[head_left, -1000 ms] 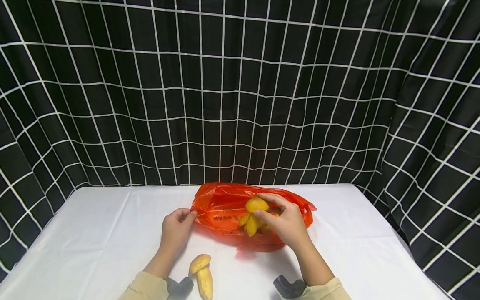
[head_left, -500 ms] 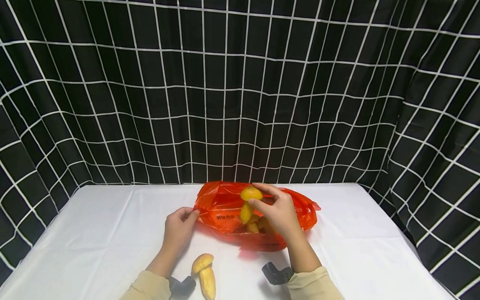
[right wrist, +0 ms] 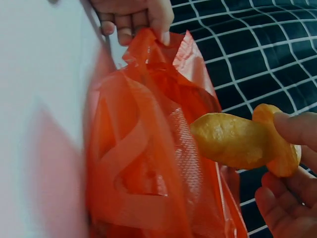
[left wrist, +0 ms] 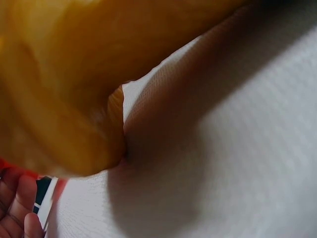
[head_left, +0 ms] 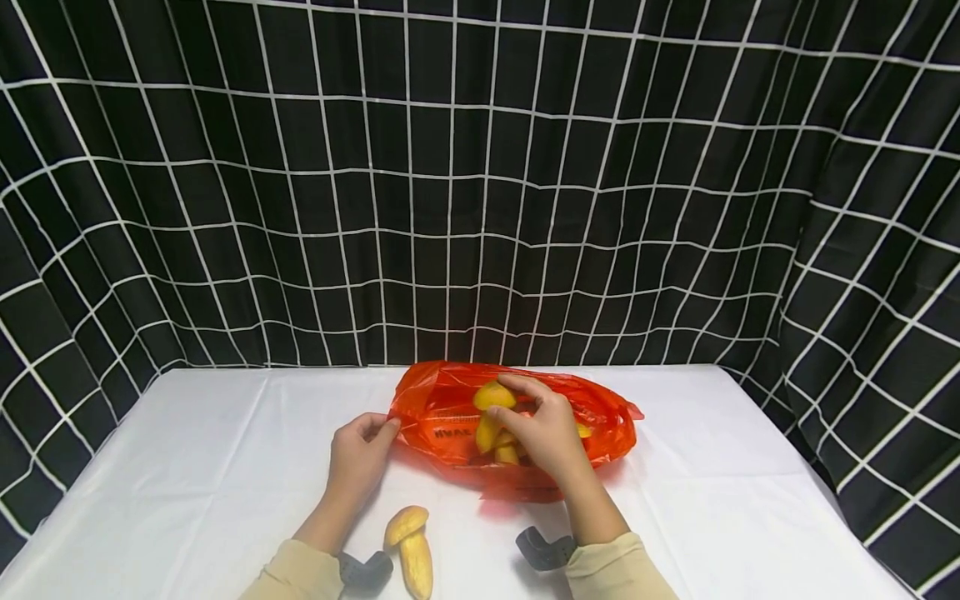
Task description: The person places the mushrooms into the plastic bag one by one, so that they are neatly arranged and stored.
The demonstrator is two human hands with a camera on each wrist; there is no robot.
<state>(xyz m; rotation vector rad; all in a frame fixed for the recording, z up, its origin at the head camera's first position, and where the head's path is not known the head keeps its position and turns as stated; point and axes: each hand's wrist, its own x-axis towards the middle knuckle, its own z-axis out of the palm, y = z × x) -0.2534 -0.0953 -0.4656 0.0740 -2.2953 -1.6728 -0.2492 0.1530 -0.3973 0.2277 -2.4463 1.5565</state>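
My right hand (head_left: 542, 425) pinches a yellow mushroom (head_left: 493, 395) by its cap, between thumb and fingers, over the mouth of a red plastic bag (head_left: 442, 400). In the right wrist view this mushroom (right wrist: 233, 141) has its stem pointing towards the bag (right wrist: 148, 148). My left hand (head_left: 360, 450) pinches the bag's left edge between thumb and forefinger. Further mushrooms (head_left: 506, 452) lie inside the bag, partly hidden by my right hand. Another yellow mushroom (head_left: 412, 550) lies on the table beside my left wrist; it fills much of the left wrist view, close and blurred.
A white cloth covers the table (head_left: 187, 467). Behind it and at both sides hangs a black curtain (head_left: 465, 208) with a white grid. Dark grey devices, the left one (head_left: 366, 573) and the right one (head_left: 543, 550), sit at my wrists.
My right hand has shifted left and slightly up with the pinched mushroom, uncovering more of the mushrooms in the bag. My left hand keeps its grip on the bag's edge.
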